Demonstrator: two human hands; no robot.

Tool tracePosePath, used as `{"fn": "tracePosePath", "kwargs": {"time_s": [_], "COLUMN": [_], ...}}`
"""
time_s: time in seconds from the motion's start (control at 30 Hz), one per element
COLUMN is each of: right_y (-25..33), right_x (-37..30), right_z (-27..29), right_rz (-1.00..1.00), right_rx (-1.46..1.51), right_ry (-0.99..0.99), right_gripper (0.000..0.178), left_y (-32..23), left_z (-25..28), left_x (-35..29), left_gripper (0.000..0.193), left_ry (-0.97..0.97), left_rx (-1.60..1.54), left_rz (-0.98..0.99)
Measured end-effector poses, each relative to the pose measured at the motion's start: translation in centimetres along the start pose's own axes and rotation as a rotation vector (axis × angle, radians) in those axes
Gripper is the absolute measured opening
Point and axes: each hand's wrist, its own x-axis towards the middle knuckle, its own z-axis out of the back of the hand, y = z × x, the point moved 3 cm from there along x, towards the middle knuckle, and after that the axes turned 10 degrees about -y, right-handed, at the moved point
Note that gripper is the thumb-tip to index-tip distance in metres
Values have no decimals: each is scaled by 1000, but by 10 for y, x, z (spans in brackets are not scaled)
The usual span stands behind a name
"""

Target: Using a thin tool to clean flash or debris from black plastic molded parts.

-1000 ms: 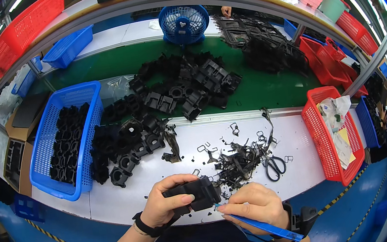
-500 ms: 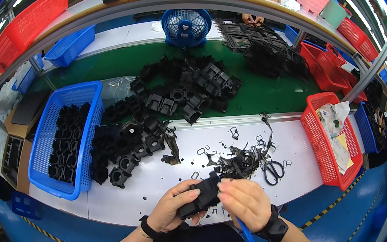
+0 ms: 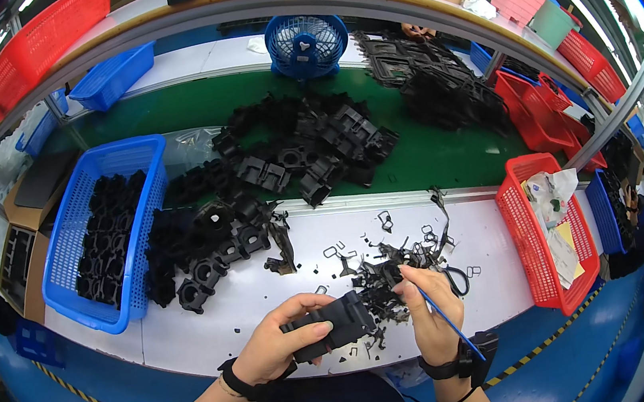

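Observation:
My left hand (image 3: 273, 342) is closed round a black moulded plastic part (image 3: 345, 320), tilted above the near edge of the white table. To its right, my right hand (image 3: 433, 320) pinches a thin blue stick-like tool (image 3: 461, 334). The tool slants down over my palm toward the wrist; its working tip is too small to make out. The right fingertips are over a pile of black plastic scraps (image 3: 385, 267), apart from the held part. Black scissors (image 3: 460, 280) lie beside the pile, partly hidden by my right hand.
A blue basket (image 3: 50, 258) of black parts stands left, beside a heap of similar parts (image 3: 224, 253). More parts (image 3: 307, 146) cover the green mat (image 3: 445, 158). At right is a red basket (image 3: 512, 214) with papers. A blue fan (image 3: 309, 46) stands beneath the overhead shelf (image 3: 234, 7).
My right hand has moved away from the black part, up and right over the scraps, and turned so the blue tool shows more. My left hand still holds the part.

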Motion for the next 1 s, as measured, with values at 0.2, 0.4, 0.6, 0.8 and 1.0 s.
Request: {"fn": "tracePosePath", "kwargs": {"time_s": [0.2, 0.4, 0.6, 0.8, 1.0], "right_y": [6, 16, 6, 15, 24], "right_x": [-2, -3, -16, -24, -35], "right_z": [-9, -20, -17, -25, -27], "right_rz": [-175, 13, -251, -194, -222], "right_rx": [303, 278, 365, 244, 277], "right_ry": [41, 192, 88, 79, 170], "right_gripper": [24, 23, 22, 22, 22], "left_y": [0, -5, -2, 13, 13], "left_z": [2, -3, 11, 8, 7], "left_x": [-1, -1, 2, 7, 7], "left_gripper": [47, 59, 60, 56, 47], "left_ry": [157, 203, 47, 87, -94], "left_rx": [-206, -84, -201, -338, 19], "left_rz": [209, 80, -78, -203, -336]}}
